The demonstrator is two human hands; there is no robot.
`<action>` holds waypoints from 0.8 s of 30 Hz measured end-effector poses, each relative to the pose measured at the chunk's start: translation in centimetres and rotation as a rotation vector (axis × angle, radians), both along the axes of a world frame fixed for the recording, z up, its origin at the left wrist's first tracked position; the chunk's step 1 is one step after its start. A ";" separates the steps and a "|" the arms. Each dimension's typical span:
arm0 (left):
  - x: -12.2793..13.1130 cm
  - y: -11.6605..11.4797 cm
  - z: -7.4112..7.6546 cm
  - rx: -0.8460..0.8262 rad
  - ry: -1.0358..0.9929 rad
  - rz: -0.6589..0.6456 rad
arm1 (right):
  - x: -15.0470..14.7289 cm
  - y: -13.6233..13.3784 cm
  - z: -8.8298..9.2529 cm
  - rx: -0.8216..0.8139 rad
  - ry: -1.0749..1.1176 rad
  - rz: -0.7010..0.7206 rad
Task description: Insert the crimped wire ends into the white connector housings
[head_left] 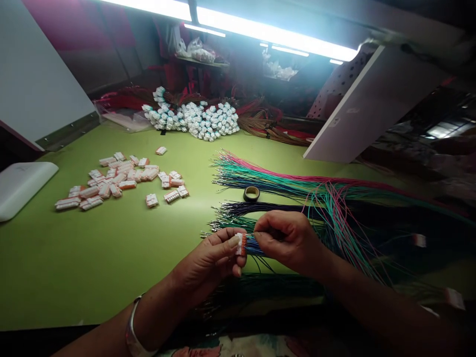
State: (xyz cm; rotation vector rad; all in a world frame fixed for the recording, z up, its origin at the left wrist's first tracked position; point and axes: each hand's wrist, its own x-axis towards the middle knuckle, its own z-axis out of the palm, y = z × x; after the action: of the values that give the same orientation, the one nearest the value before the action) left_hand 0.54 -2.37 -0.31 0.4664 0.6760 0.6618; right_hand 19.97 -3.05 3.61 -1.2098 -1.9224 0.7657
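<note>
The left hand [217, 250] grips a probably light, stiff connector [240, 244], best held by its sides. The right hand [288, 238] pinches a likely flexible wire [250, 234].

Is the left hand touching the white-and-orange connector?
Touching: the head view shows the left hand pinching the connector, thumb against its white part.
</note>
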 end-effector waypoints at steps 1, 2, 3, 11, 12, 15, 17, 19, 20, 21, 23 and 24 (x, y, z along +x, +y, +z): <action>0.0 0.0 0.0 -0.001 -0.004 0.003 | 0.0 0.0 0.0 -0.008 -0.005 0.001; 0.0 0.0 0.0 -0.002 -0.008 0.006 | 0.0 -0.1 0.0 -0.009 -0.013 0.002; 0.1 0.0 -0.1 -0.003 -0.011 0.007 | 0.0 -0.1 -0.1 -0.005 -0.023 0.002; 0.0 -0.1 -0.2 0.009 0.001 -0.001 | -0.2 -0.1 -0.3 0.079 -0.086 -0.005; 0.0 -0.1 -0.2 0.008 0.005 -0.001 | -0.3 -0.2 -0.3 0.084 -0.093 -0.005; 0.1 -0.1 -0.2 0.008 0.011 -0.001 | -0.3 -0.2 -0.2 0.048 -0.097 -0.014; 0.1 -0.1 -0.2 0.013 0.017 0.000 | -0.4 -0.2 -0.1 -0.032 -0.084 -0.033; 0.1 -0.1 -0.2 0.024 0.024 -0.001 | -0.4 -0.1 0.1 -0.138 -0.064 -0.050; 0.1 -0.1 -0.2 0.031 0.031 -0.001 | -0.5 -0.1 0.1 -0.189 -0.054 -0.057; 0.1 -0.2 -0.2 0.039 0.039 0.000 | -0.5 0.0 0.1 -0.236 -0.043 -0.063; 0.1 -0.2 -0.2 0.061 0.060 0.001 | -0.5 0.1 0.1 -0.323 -0.012 -0.075; 0.2 -0.3 -0.2 0.075 0.072 0.001 | -0.5 0.2 0.1 -0.364 0.006 -0.078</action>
State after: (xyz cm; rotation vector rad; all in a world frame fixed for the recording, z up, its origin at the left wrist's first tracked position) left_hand 0.71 -2.64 -0.52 0.5609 0.7214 0.6755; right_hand 19.46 -2.83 3.70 -1.4858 -1.7672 1.1095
